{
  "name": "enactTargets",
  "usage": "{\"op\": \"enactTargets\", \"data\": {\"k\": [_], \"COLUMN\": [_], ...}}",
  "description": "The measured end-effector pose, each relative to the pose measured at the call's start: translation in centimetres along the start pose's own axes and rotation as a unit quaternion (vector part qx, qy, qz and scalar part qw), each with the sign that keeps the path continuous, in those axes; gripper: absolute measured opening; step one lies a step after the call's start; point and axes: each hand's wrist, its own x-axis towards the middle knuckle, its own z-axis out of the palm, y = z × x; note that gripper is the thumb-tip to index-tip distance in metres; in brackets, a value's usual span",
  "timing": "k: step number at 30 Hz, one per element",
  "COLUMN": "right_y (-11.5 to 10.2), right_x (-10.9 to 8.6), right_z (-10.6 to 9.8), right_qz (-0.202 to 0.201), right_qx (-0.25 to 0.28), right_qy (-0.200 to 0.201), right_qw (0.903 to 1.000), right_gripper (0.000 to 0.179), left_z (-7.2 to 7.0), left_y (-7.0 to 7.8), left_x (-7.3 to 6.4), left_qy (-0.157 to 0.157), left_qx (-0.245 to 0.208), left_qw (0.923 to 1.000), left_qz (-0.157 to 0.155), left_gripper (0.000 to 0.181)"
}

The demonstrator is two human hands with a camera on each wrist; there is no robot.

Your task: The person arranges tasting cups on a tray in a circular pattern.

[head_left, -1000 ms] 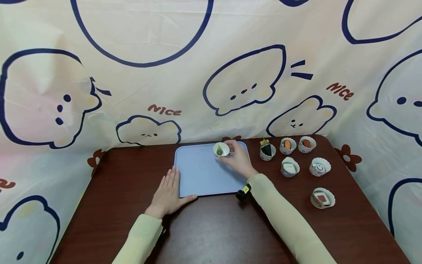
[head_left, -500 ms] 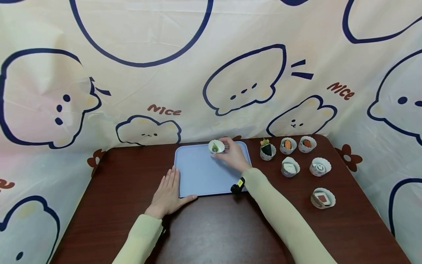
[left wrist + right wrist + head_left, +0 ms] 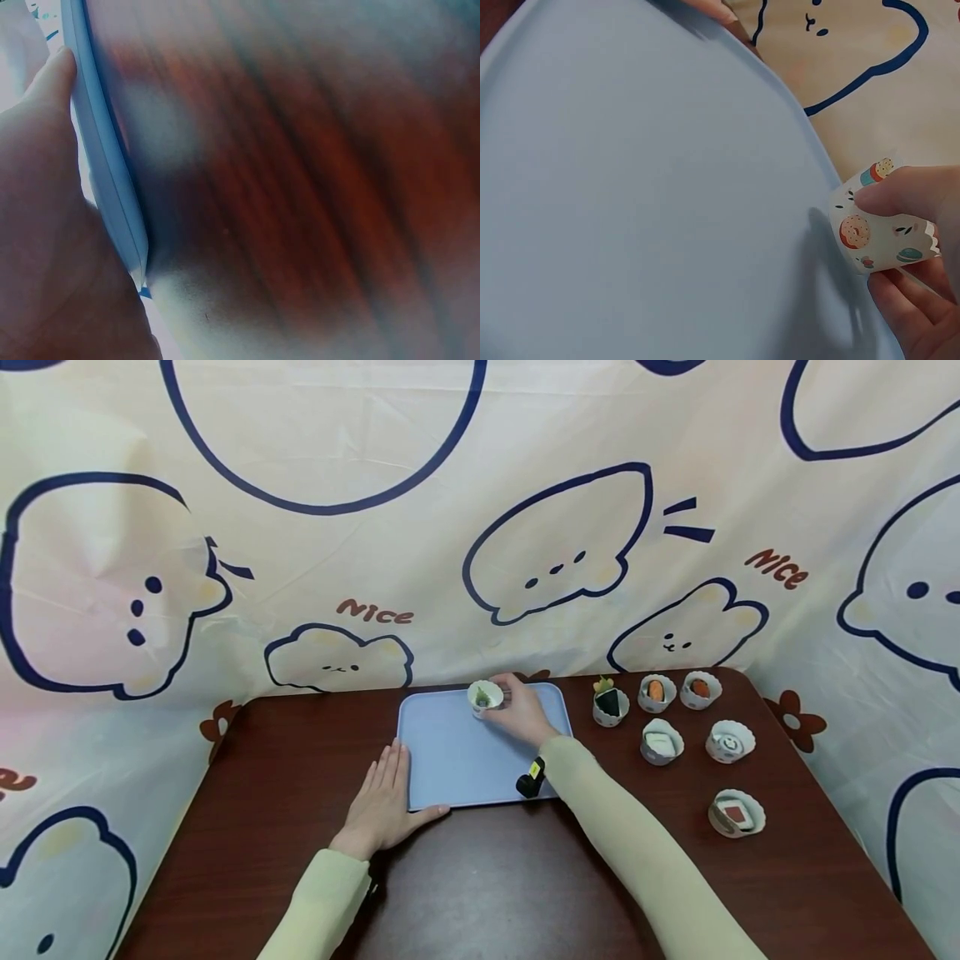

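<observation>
My right hand pinches a white paper baking cup between thumb and fingers, over the far part of the light blue tray. Something green lies inside the cup. In the right wrist view, donut and cupcake prints show on the paper cup, and the thumb presses its side. My left hand lies with straight fingers at the tray's near left corner, its thumb along the front edge. The left wrist view shows that thumb against the tray's rim.
Right of the tray stand several printed paper cups. One holds a dark green piece, two hold orange pieces, and others hold pale pieces. Nearest me is a cup with a white and brown square. A patterned cloth hangs behind the brown table.
My right hand has carried the paper cup a little to the left over the tray, then slightly lower in view. The left hand has stayed in place.
</observation>
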Motion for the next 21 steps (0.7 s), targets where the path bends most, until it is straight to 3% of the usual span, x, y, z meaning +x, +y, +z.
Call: {"op": "enactTargets", "data": {"k": [8,15,21], "right_y": [0.5,0.5,0.6], "right_x": [0.5,0.7,0.7], "right_z": [0.3,0.2,0.2], "right_qz": [0.002,0.004,0.003], "right_qx": [-0.010,-0.032,-0.030], "right_qy": [-0.004,-0.005,-0.012], "right_qw": [0.9999,0.9995,0.9995], "right_gripper": [0.060,0.060,0.061], "left_z": [0.4,1.9,2.0], "left_y": [-0.2,-1.3,-1.3], "left_x": [0.2,0.5,0.5], "left_qy": [0.002,0.013,0.016], "left_qx": [0.000,-0.002,-0.004], "left_qw": [1.0000,0.9999,0.9998], "left_qz": [0.002,0.005,0.005], "left_gripper": [0.123,0.128,0.129]}}
